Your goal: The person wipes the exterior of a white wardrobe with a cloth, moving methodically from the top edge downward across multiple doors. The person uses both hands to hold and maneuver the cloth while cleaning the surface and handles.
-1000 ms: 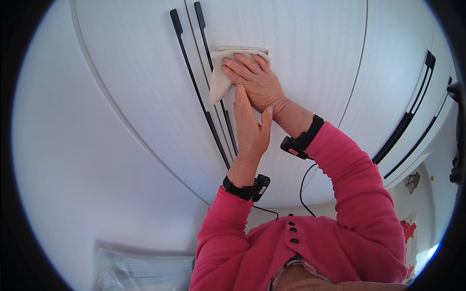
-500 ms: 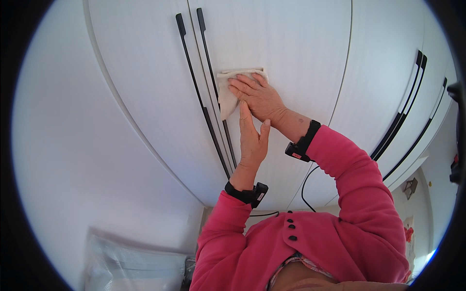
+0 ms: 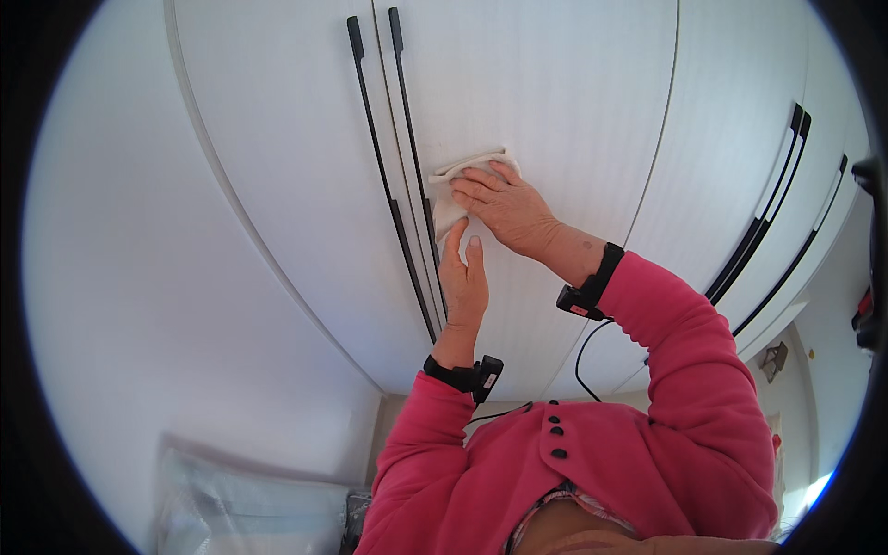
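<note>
A folded cream cloth [image 3: 447,213] lies against a white wardrobe door [image 3: 564,111], just right of a long black handle [image 3: 413,139]. My right hand [image 3: 511,211] holds it there, pressing with the fingers laid over it; part of the cloth is hidden beneath them. Below and to the left, my left hand [image 3: 464,287] is open and empty, thumb apart from the fingers. Its fingertips reach the cloth's lower corner; whether they press on it I cannot tell.
A second black handle [image 3: 377,139] runs parallel on the left door. More black handles [image 3: 782,180] are on the doors at the right. A white wall [image 3: 120,259] borders the left, with a plastic-wrapped bundle [image 3: 259,509] at lower left. A black cable [image 3: 578,361] hangs near my right wrist.
The cloth and my right hand have shifted slightly down and right in the picture. My left hand is lower and a little further left, with its fingers more bent. The view has shifted slightly too.
</note>
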`<state>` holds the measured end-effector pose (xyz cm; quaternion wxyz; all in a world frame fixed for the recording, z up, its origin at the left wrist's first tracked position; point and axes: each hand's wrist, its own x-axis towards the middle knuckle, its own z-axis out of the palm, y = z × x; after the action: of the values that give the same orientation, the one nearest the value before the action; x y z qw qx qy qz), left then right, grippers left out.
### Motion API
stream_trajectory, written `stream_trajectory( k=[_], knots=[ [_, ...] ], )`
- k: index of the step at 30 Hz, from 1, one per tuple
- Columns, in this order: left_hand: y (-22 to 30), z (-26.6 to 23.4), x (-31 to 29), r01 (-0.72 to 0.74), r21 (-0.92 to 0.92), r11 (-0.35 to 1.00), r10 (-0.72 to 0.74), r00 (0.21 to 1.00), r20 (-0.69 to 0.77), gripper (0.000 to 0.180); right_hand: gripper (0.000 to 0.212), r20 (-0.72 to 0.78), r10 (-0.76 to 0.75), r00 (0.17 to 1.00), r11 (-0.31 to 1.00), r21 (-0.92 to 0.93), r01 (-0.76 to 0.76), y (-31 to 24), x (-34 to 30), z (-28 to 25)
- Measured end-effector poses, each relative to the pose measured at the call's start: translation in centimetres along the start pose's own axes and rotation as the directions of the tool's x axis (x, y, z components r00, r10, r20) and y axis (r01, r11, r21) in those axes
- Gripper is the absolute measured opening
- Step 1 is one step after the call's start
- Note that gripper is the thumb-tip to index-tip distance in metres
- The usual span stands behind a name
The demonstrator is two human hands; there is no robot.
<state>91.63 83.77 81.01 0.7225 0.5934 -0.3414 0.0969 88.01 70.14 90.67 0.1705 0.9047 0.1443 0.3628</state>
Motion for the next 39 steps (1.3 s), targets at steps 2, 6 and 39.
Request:
stream_trajectory(
  k=[2, 6, 39],
  knots=[
    [-0.2, -0.8, 1.9, -0.092, -0.023, 0.996, 0.088, 0.989, -0.120, 0.029, 0.046, -0.072, 0.098, 0.993, 0.992, -0.070, -0.103, 1.5, 0.5, -2.0],
    [1.3, -0.9, 5.2, -0.066, -0.042, 0.997, 0.059, 0.987, -0.147, 0.024, 0.049, -0.412, 0.258, 0.874, 0.927, -0.150, -0.344, 6.6, 1.3, -5.8],
    [-3.2, 1.6, 2.4, -0.320, 0.402, 0.858, 0.286, 0.947, 0.143, 0.063, 0.023, -0.369, -0.027, 0.929, 0.995, -0.101, -0.011, 2.9, 7.5, -0.8]
  ],
)
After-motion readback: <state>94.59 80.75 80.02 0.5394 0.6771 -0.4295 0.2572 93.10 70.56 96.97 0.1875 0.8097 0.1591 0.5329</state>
